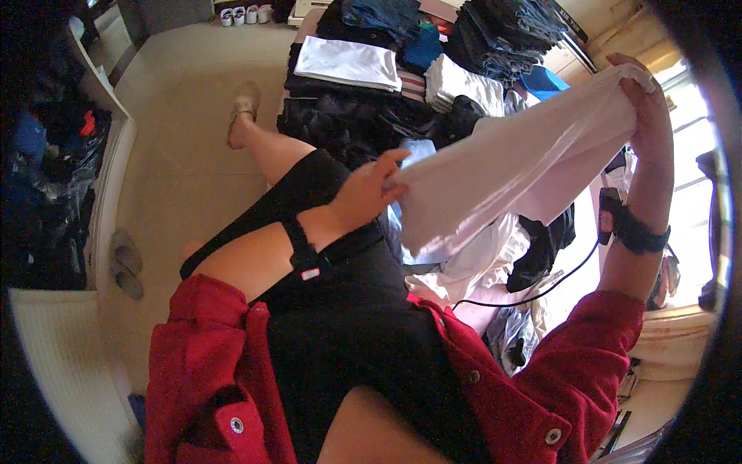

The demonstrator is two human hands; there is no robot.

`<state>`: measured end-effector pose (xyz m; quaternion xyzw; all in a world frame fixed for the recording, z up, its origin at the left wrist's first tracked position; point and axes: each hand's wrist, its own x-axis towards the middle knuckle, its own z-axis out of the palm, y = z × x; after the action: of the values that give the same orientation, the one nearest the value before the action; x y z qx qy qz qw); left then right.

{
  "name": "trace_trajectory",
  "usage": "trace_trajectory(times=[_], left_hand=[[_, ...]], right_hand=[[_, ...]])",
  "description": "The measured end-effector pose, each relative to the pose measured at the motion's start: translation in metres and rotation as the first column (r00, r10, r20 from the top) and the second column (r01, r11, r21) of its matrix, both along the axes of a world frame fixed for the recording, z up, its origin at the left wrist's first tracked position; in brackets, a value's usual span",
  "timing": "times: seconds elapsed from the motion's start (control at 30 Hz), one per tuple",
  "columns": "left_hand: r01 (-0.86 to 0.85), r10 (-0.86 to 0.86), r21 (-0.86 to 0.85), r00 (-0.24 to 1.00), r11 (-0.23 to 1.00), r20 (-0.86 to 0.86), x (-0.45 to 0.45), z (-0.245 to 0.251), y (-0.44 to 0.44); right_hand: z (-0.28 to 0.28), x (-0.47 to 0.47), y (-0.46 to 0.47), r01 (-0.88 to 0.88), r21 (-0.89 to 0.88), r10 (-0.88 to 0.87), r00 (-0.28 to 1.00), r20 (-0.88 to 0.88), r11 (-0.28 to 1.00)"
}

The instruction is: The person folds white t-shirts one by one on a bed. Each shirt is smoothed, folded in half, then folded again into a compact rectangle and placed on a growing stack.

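Note:
A white cloth garment (522,151) is stretched in the air between my two hands, slanting down from the upper right. My right hand (640,95), on a raised arm in a red sleeve, grips its upper end. At its lower left end is my left hand (371,188), slightly blurred, with thumb and fingers at the cloth's edge. On which side each hand truly belongs follows the sleeves: the left-side arm bears a black wrist strap (301,246), the right-side arm a strap with a cable. Light blue fabric (420,152) shows behind the garment.
Folded white cloths (348,64) (464,87) and dark folded jeans (504,35) are stacked at the far side. Black garments (353,124) lie nearer. Crumpled white clothing (487,255) is below the held garment. Grey slippers (126,264) rest on the tiled floor, left.

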<state>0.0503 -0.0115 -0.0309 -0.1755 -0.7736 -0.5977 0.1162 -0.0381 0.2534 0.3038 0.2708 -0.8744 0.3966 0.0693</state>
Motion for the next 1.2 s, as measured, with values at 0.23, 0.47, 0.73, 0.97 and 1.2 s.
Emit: trace_trajectory(times=[0.23,0.47,0.73,0.97,1.2], left_hand=[[-0.368,-0.16,-0.46,0.614,0.808,-0.773,-0.024,0.014,-0.047],[-0.373,0.157,-0.374,0.854,0.849,-0.495,-0.013,0.015,-0.021],[-0.045,-0.004,-0.195,0.969,0.98,-0.247,-0.013,0.004,-0.024],[0.042,-0.048,-0.093,0.997,0.995,-0.059,-0.012,0.024,-0.079],[-0.088,0.084,0.045,0.994,0.995,0.068,-0.001,0.11,-0.151]], right_hand=[[0.009,0.008,-0.002,-0.02,-0.164,0.017,1.0,-0.019,0.986],[0.012,0.01,-0.007,-0.022,-0.239,0.031,0.999,0.035,0.971],[0.014,0.009,0.006,0.272,0.466,0.081,0.79,-0.607,0.842],[-0.018,0.003,0.032,0.244,0.005,-0.244,0.969,-0.029,0.97],[-0.057,-0.003,0.053,0.21,-0.16,-0.175,0.963,0.207,0.964]])
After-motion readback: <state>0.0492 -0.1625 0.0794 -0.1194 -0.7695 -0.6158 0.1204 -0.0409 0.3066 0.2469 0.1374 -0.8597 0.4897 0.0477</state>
